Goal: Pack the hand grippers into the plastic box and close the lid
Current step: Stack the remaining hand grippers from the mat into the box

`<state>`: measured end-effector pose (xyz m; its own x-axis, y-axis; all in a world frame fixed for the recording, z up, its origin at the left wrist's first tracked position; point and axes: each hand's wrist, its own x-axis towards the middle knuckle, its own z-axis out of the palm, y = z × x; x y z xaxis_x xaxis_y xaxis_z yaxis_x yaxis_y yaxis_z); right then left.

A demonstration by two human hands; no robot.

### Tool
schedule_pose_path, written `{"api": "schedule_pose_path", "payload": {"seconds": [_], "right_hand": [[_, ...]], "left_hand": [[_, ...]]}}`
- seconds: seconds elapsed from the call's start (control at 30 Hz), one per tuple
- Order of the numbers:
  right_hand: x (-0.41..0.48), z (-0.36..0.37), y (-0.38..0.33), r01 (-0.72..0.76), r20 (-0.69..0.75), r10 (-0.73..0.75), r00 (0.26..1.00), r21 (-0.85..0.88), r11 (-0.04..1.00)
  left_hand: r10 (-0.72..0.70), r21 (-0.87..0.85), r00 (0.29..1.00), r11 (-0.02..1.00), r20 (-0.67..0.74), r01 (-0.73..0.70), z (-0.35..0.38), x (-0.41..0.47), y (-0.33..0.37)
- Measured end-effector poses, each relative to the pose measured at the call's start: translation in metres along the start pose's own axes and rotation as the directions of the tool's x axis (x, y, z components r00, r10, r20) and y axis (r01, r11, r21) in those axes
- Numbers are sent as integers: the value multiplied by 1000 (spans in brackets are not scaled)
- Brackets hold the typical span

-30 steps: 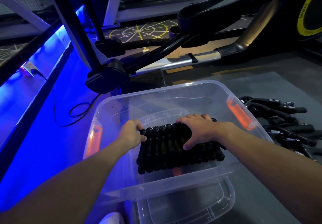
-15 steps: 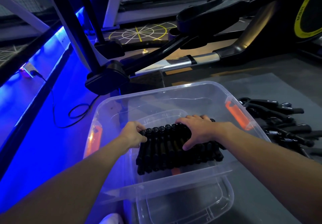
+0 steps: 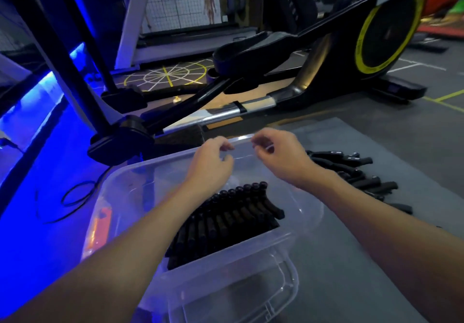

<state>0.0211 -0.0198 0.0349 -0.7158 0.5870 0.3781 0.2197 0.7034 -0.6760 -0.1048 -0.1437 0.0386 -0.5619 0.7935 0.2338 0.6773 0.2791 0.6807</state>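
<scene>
Neat row of black hand grippers (image 3: 226,212) sits inside the clear plastic box (image 3: 125,179), and a loose pile (image 3: 356,172) of more lies on the grey mat (image 3: 376,144) just to its right. The left hand (image 3: 211,162) and right hand (image 3: 278,157) hover over the box's far side, fingers loosely curled, holding nothing.

I saw a grey mat (image 3: 376,144) on the dark floor (image 3: 391,111), with a yellow-and-white wheel marking (image 3: 165,76) painted farther back. A black exercise machine (image 3: 324,71) with a yellow-ringed wheel stood across the room, and blue light (image 3: 32,111) glowed along the left, over a looped black cable (image 3: 75,184).
</scene>
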Motion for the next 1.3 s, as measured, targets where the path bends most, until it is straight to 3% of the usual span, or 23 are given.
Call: {"api": "schedule_pose_path", "payload": {"seconds": [0.1, 0.23, 0.47, 0.57, 0.73, 1.13, 1.3], "right_hand": [[-11, -28, 20, -78, -204, 76, 976, -3, 997], [-51, -55, 66, -319, -326, 290, 900, -37, 947], [-157, -71, 148, -636, -186, 608, 772, -207, 744], [-182, -82, 173, -688, -220, 652, 726, -207, 696], [-177, -96, 204, -755, -283, 718, 637, -41, 654], [-124, -85, 270, -797, -217, 795, 566, 102, 596], [-116, -73, 278, -787, -324, 778, 538, 138, 601]], "left_hand": [[143, 66, 981, 986, 129, -152, 14, -1, 36], [281, 142, 914, 933, 293, -332, 48, -9, 64], [292, 253, 872, 877, 392, -408, 96, -28, 68], [331, 305, 866, 839, 374, -452, 104, -33, 62], [357, 286, 876, 846, 325, -451, 107, -35, 59], [382, 296, 857, 823, 346, -486, 105, -35, 52], [361, 295, 861, 831, 358, -471, 105, -37, 54]]}}
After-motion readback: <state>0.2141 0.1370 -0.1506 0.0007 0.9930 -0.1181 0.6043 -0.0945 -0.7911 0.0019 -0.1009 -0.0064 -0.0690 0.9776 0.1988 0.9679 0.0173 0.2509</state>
